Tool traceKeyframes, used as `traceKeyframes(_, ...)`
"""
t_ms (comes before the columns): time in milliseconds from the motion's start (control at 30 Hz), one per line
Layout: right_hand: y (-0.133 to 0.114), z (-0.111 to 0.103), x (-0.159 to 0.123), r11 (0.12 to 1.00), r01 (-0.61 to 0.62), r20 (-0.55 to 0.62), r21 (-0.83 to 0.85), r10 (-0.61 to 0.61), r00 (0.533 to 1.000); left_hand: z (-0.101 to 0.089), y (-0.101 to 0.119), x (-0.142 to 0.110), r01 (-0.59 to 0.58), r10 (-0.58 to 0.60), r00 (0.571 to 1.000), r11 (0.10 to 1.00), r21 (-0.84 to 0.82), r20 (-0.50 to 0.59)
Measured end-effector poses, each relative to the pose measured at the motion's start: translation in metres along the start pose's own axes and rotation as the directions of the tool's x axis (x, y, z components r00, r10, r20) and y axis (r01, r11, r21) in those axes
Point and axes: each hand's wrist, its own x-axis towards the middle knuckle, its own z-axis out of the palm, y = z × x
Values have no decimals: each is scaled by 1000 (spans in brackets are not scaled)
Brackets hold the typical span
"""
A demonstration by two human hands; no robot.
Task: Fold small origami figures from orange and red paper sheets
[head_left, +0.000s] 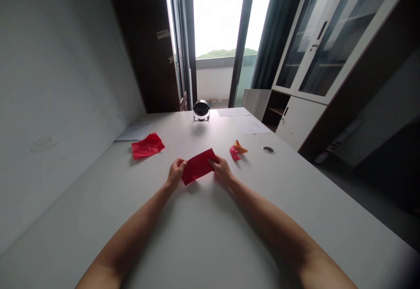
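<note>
Between my hands a rectangular sheet of red paper (198, 167) is held tilted, a little above the white table. My left hand (176, 170) pinches its left edge between thumb and fingers. At the right edge my right hand (222, 168) grips it, the thumb lying on the face toward me and the other fingers behind, mostly hidden. A creased red paper sheet (147, 146) lies to the left, beyond my left hand. To the right of my right hand sit small folded paper pieces, one pinkish red (234, 152) and one orange (241, 147), touching each other.
A round black device on a metal stand (201, 110) stands at the table's far edge. White papers lie at the back left (134, 131) and back right (252, 125). A round cable hole (269, 150) is near the right edge. The wall (65, 105) borders the table's left side.
</note>
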Motion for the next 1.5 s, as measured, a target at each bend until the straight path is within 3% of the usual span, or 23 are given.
traceKeyframes(200, 1, -2, 2, 1000, 24, -34, 4, -24, 999, 10, 10, -7, -40, 56, 988, 993, -112, 146)
traceKeyframes(333, 0, -1, 2, 999, 23, -15, 41, -22, 1000, 12, 2, -5, 24, -6, 974, 997, -76, 227)
traceKeyframes(533, 2, 2, 3, 995, 43, 21, 84, -45, 999, 12, -7, -3, 21, 1, 960, 997, -78, 279)
traceKeyframes(800, 4, 2, 4, 983, -87, 64, 160, 78, 995, 11, -7, -2, -25, 51, 967, 994, -108, 252)
traceKeyframes(933, 0, 3, 3, 989, -34, 19, 144, 32, 999, 8, -7, -2, -79, 88, 963, 996, -47, 256)
traceKeyframes(1133, -3, 2, 3, 979, -60, -53, 194, 71, 996, 11, -5, -5, -32, 56, 955, 996, -87, 292)
traceKeyframes(1367, -1, 3, 2, 995, 12, -169, 99, 5, 986, 14, 3, -11, 36, 14, 931, 991, -132, 364)
traceKeyframes(1500, 3, 4, 4, 999, 35, -208, 38, -26, 978, 13, 6, -12, 13, 25, 934, 994, -105, 358)
